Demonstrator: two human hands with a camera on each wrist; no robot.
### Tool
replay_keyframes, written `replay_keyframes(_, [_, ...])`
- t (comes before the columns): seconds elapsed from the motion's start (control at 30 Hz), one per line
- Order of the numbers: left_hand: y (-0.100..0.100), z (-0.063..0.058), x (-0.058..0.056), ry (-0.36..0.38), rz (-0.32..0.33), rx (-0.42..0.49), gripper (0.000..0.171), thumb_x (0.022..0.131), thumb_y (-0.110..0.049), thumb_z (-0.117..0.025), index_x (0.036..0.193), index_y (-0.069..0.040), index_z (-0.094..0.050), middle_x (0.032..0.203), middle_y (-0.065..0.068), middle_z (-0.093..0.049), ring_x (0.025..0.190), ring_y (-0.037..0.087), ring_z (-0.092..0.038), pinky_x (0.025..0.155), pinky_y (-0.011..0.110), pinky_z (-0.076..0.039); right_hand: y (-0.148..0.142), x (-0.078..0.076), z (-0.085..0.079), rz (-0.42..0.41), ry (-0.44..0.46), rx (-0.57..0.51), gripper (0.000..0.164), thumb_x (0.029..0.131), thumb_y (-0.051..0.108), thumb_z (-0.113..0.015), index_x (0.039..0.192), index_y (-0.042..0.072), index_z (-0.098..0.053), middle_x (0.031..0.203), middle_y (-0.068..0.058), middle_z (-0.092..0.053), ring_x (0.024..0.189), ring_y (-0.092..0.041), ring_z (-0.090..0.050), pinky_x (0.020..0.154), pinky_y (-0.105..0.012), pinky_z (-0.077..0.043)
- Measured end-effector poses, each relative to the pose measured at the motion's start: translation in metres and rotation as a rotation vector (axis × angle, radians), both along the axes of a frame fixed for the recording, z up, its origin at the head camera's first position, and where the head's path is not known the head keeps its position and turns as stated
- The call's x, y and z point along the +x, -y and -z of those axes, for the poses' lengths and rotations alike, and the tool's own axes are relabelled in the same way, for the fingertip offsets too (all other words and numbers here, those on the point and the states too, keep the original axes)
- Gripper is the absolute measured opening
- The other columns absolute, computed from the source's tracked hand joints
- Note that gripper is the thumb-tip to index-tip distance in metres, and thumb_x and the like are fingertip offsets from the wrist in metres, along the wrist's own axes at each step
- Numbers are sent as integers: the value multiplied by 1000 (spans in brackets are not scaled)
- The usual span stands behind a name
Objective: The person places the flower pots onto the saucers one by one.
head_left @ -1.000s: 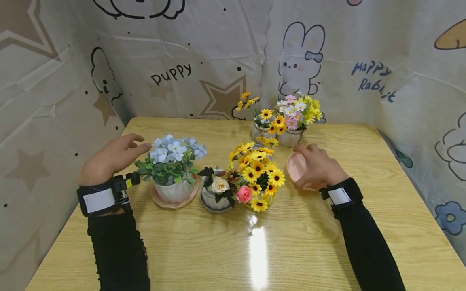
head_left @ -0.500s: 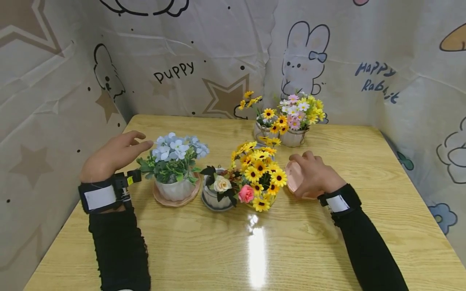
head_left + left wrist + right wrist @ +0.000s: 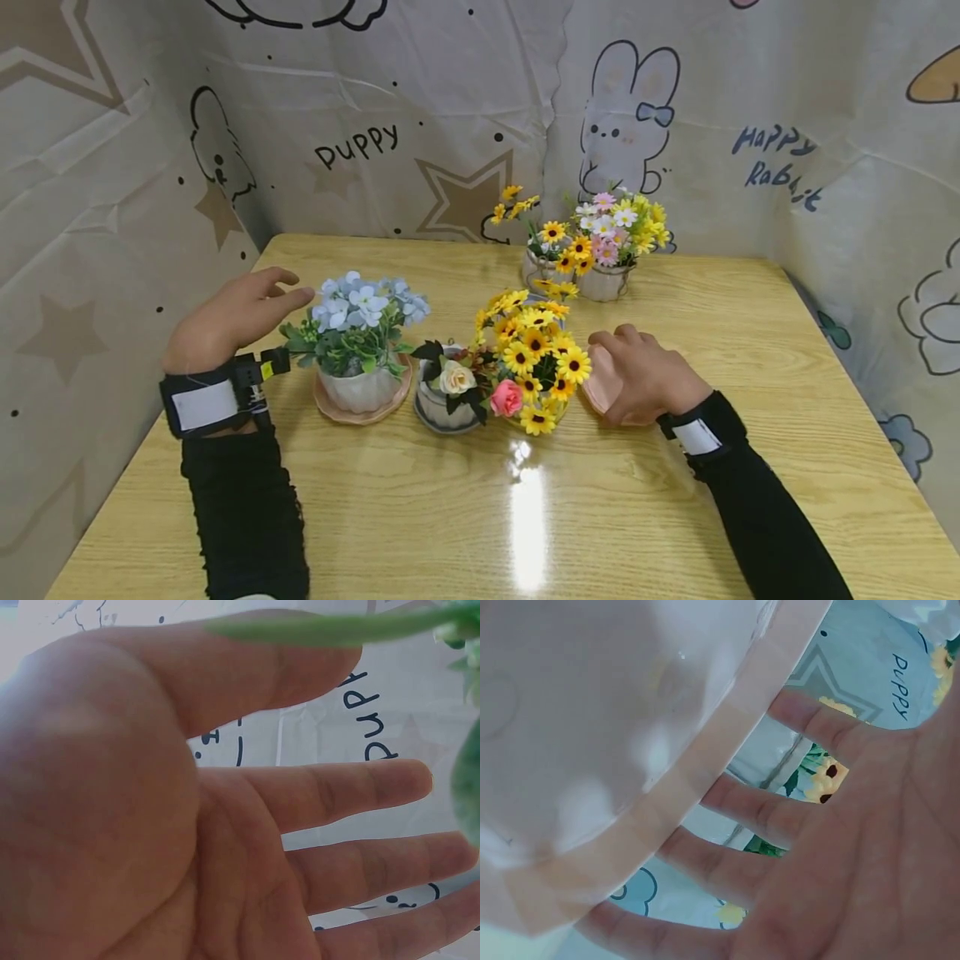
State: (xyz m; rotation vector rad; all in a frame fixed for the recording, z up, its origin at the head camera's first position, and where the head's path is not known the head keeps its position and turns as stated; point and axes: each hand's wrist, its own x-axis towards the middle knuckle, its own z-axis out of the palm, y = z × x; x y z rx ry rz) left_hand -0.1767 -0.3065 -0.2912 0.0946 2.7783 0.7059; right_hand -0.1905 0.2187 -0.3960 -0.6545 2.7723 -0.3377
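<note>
Gripping pink saucer (image 3: 601, 385) from above with right hand (image 3: 651, 375), just right of yellow sunflowers (image 3: 536, 343) on wooden table (image 3: 390, 517).
Lies beneath, showing on the hand's left side; roundish, no clear long axis. Well apart from left hand (image 3: 232, 321), empty beside blue hydrangea (image 3: 360, 307), fingers apart; can't tell if touching.

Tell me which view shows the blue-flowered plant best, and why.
The head view: it shows the blue-flowered plant from petals to pot, with the pink saucer beneath. The left wrist view catches only greenery, at the top and right. The right wrist view shows nothing identifiable as it.
</note>
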Motion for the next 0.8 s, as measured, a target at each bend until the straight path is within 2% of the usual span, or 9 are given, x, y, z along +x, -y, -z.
replay_keyframes(0.2, [0,0,0,1,-1,7,74,116,-45,-38,159,13,-30,155,44,-37,138,61,-43,108,73,-40,4,5,0,-22,21,9,120,59,45,-103,160,16,-46,151,-25,-46,130,-52,-53,77,-64,-57])
replay_keyframes(0.37, [-1,0,0,10,-3,7,74,116,-46,-38,160,13,-30,155,45,-37,138,61,-43,108,73,-40,6,8,0,-21,74,11,126,58,46,-104,163,13,-42,155,-25,-44,134,-52,-51,81,-63,-57])
replay_keyframes(0.63, [-2,-1,0,29,-24,-5,77,115,-48,-36,162,12,-26,156,44,-35,138,61,-43,107,73,-42,5,9,1,-41,72,17,125,57,43,-104,161,10,-43,152,-26,-46,132,-51,-53,76,-59,-58])
replay_keyframes(0.8, [-2,-1,1,27,-17,7,76,116,-47,-36,162,12,-26,156,44,-35,138,61,-42,107,72,-42,6,8,2,-35,102,11,128,57,44,-105,162,9,-41,151,-26,-45,133,-51,-51,76,-56,-58])
